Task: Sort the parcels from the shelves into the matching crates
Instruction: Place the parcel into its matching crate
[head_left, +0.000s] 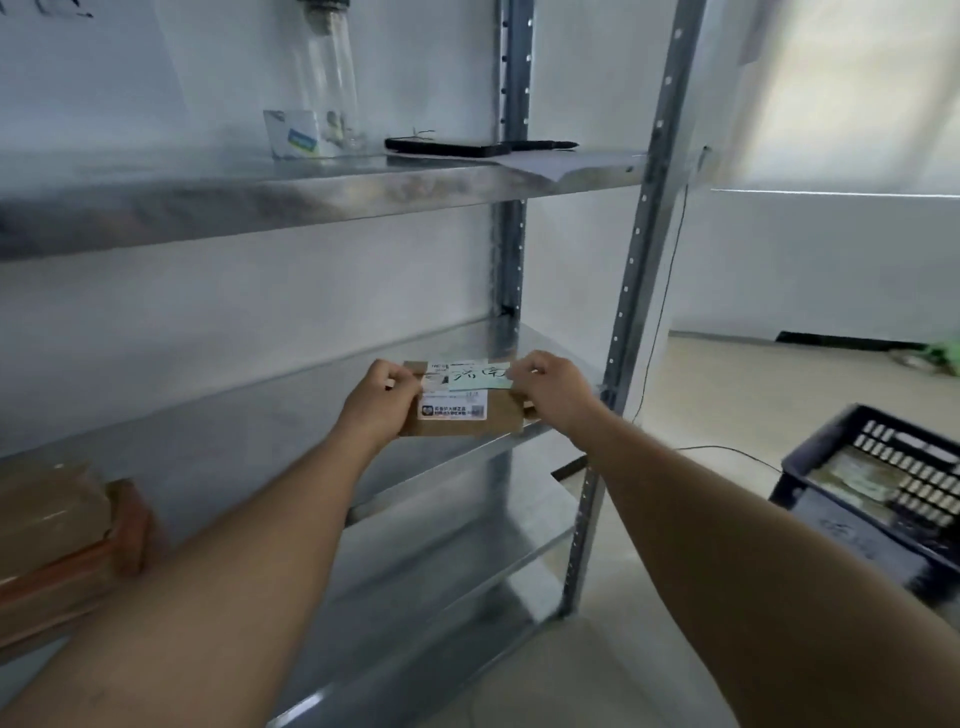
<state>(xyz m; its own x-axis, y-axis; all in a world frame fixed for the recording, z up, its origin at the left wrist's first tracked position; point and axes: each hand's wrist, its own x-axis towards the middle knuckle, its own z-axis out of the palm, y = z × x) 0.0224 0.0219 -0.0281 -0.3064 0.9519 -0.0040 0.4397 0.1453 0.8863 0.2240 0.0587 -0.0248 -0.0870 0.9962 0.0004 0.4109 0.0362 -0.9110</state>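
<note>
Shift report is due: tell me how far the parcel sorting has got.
Done: the dark crate already holds at least one parcel-like item. In hand: the left hand and right hand grip a small cardboard parcel with a green handwritten note, at the middle shelf. Left: taped brown parcels at lower left.

Matt brown cardboard parcel (464, 410) with paper labels, shiny galvanised metal shelf (322, 195), black plastic crate (878, 467).

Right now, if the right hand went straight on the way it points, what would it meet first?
The right hand grips the parcel; beyond it, probably the rear upright, though depth is unclear.
</note>
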